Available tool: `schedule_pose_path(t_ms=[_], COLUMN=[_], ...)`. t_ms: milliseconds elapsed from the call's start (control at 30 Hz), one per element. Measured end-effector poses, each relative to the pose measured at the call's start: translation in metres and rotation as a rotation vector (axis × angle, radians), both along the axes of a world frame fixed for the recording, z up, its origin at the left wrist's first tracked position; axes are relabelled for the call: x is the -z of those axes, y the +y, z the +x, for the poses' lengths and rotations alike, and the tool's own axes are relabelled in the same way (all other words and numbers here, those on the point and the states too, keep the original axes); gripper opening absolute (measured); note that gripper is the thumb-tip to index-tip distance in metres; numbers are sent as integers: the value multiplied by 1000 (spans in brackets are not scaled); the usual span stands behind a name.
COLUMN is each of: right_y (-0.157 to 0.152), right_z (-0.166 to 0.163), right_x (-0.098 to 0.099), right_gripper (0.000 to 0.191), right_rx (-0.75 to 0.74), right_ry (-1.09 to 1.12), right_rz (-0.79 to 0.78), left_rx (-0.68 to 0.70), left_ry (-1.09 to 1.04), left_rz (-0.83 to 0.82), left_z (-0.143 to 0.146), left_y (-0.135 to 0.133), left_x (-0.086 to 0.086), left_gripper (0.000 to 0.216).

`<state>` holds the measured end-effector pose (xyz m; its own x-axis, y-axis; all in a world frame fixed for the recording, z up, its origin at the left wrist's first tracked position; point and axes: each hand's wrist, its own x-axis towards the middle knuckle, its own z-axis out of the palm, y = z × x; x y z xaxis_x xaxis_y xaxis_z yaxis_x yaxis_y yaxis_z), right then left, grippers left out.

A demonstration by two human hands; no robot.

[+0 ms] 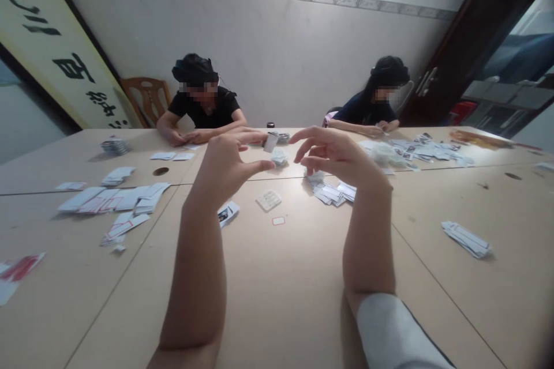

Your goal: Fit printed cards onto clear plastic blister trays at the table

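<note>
My left hand (231, 161) is raised over the middle of the table, with a small white slip (270, 142) at its fingertips. Its thumb stretches out below, apart from the slip; how the fingers grip it is hard to see. To the right, my right hand (335, 153) hovers with loosely curved, spread fingers and nothing visible in them. Under the hands lie a pale square pad (269, 200) and a small red-edged label (279, 221). White folded papers (331, 192) lie beneath my right hand. A printed card (228, 213) is partly hidden by my left forearm.
Stacks of white paper slips (115, 199) lie at left, and a bundle of slips (466, 238) at right. Across the table sit two people, one at left (203, 106) and one at right (363, 106). Scattered cards (433, 149) lie at the far right.
</note>
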<state>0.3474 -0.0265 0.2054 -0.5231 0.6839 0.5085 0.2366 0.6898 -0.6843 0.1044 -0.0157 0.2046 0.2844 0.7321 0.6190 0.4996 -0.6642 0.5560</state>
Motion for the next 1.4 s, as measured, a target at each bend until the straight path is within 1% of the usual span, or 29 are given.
schedule_pose_path(t_ms=[100, 167, 233, 367, 467, 533, 567, 633, 700, 733, 800, 900, 933, 1000, 1100, 1167, 1267, 1333, 1400], right_y=[0, 0, -2, -17, -25, -19, -11, 13, 41, 53, 70, 76, 75, 74, 76, 79, 79, 77, 74], right_z=[-5, -4, 0, 9, 28, 49, 61, 84, 103, 110, 120, 130, 134, 140, 150, 157, 167, 172, 174], right_x=[1, 1, 0, -4, -7, -5, -2, 11, 36, 53, 90, 142, 155, 173, 182, 181, 178, 177, 179], right_gripper=[28, 28, 27, 25, 30, 33, 32, 27, 25, 22, 17, 26, 29, 31, 31, 30, 30, 31, 30], right_rx=[128, 190, 236, 306, 396, 486, 553, 753, 1008, 1050, 1082, 1066, 1065, 1069, 1095, 1127, 1177, 1176, 1157], right_ry=[-11, -38, -33, 62, 60, 29, 0, -149, -415, -488, -591, -717, -744, -773, -754, -711, -614, -543, -483], right_rz=[86, 109, 119, 135, 133, 99, 80, 19, -107, -160, -234, -333, -359, -392, -385, -365, -353, -379, -425], left_rx=[4, 3, 0, -2, 1, 22, 35, 50, 47, 41, 39, 36, 35, 33, 32, 34, 33, 21, 13], left_ry=[38, 59, 70, 87, 116, 106, 94, 66, 49, 43, 31, 21, 19, 10, -7, -15, -5, 18, 39], left_rz=[11, 19, 26, 39, 71, 85, 85, 90, 99, 109, 131, 157, 158, 146, 112, 94, 104, 124, 132], left_z=[-2, -3, -3, -1, 2, 2, 2, 1, -1, -3, -5, -10, -11, -12, -13, -14, -13, -13, -13], left_y=[2, 3, 4, 2, -1, -2, -2, -3, -3, -3, -4, -6, -6, -5, -2, 0, 1, 0, 0], left_x=[2, 2, 2, 0, -2, -3, -3, -3, -4, -4, -5, -7, -7, -7, -4, -3, -3, -5, -6], left_gripper=[29, 22, 19, 13, 18, 22, 22, 22, 22, 22, 21, 24, 25, 24, 18, 17, 23, 27, 25])
